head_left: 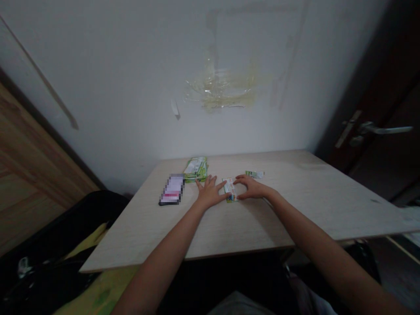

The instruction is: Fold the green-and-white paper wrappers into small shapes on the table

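A small white and green packet point(230, 190) lies flat on the pale wooden table point(295, 205). My left hand point(210, 191) rests flat to its left with fingers spread, the thumb touching the packet's edge. My right hand point(251, 187) sits on the packet's right side, fingers curled around its edge. A stack of green packets point(196, 169) lies just beyond my left hand. A small torn green strip point(255, 174) lies past my right hand.
A phone point(172, 189) lies left of my left hand. The table stands against a white wall with tape residue point(223, 89). A dark door with a metal handle point(377, 129) is at the right. Dark bags and yellow cloth point(65, 245) sit low at the left.
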Motion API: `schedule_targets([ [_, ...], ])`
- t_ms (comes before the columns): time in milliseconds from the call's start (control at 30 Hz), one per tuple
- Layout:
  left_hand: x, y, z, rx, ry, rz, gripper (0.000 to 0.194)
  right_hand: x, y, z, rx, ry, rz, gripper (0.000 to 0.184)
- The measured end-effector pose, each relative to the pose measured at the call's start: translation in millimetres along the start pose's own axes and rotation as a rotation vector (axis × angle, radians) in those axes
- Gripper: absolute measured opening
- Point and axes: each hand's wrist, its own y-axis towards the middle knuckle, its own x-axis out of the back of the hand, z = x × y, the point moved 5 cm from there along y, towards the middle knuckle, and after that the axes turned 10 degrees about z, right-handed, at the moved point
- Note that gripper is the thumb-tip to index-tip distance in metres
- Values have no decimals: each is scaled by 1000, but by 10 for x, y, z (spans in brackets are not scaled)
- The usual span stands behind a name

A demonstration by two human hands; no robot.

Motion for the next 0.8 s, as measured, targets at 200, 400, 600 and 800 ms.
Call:
schedule_targets([
  [200,-39,24,-15,-21,7,1,83,33,-11,3,21,53,8,70],
  [400,-75,51,-3,-13,0,19,89,116,-14,-45,91,154,-48,23],
  [600,-78,49,-2,-10,-3,42,90,93,9,-82,63,156,-75,23],
  [800,-77,56,-7,-14,-7,55,91,90,53,-80,41,102,-112,23],
])
